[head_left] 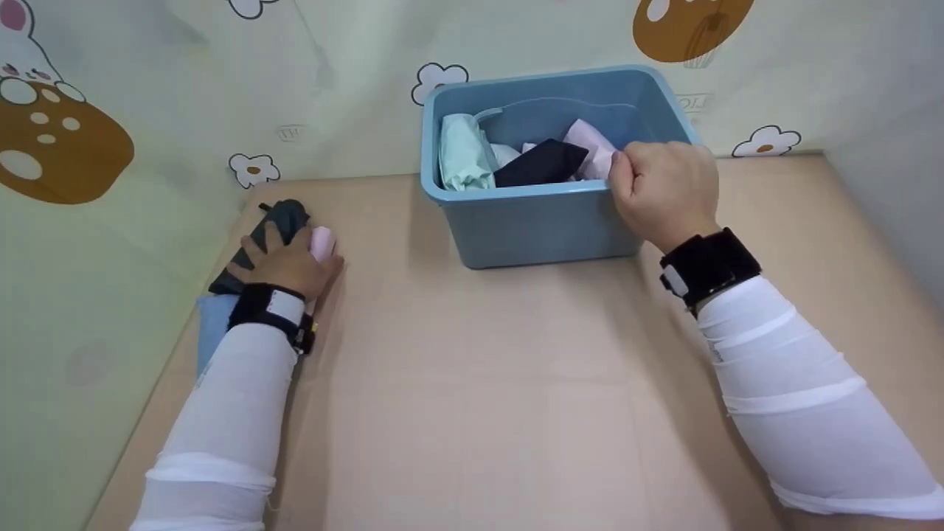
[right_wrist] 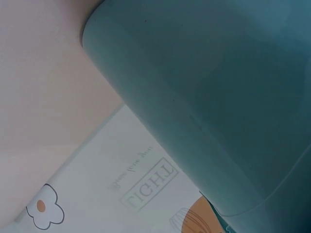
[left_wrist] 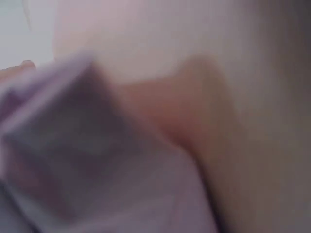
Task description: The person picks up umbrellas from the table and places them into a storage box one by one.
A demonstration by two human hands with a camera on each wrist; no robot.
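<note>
My left hand (head_left: 287, 269) rests with spread fingers over a dark grey-green fabric bundle (head_left: 289, 215) and a pink fabric bundle (head_left: 322, 242), side by side at the table's left edge. Part of a light blue fabric piece (head_left: 214, 321) shows beside that wrist. Blurred pinkish-mauve fabric (left_wrist: 107, 165) fills much of the left wrist view. My right hand (head_left: 672, 188) grips the front right rim of a blue plastic bin (head_left: 542, 230), fingers curled over the edge. Inside the bin lie a mint green bundle (head_left: 466, 151), a black one (head_left: 544, 164) and a pink one (head_left: 588, 140).
The bin stands on a beige tabletop (head_left: 479, 383), close to the patterned wall covering (head_left: 354, 96) at the back. That covering also runs along the table's left side. In the right wrist view, the bin's wall (right_wrist: 194, 107) covers the upper right.
</note>
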